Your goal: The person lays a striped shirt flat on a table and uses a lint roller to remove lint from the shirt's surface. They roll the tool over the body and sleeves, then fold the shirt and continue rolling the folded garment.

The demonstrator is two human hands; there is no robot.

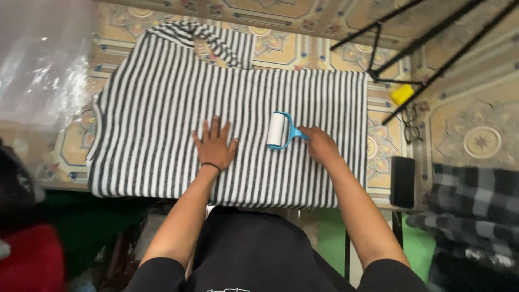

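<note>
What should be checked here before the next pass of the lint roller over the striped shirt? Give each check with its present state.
1. Striped shirt lies spread flat on the table: ok, though the collar end at the top is folded over.
2. Left hand lies flat on the cloth, fingers spread: ok.
3. Right hand grips the blue handle of the lint roller: ok.
4. Roller's white drum rests on the cloth: ok.
5. Sheet on the drum fresh or used up: cannot tell.
6. Cloth beside the roller bare of other things; the glasses and the yellow object lie off the shirt: ok.
</note>
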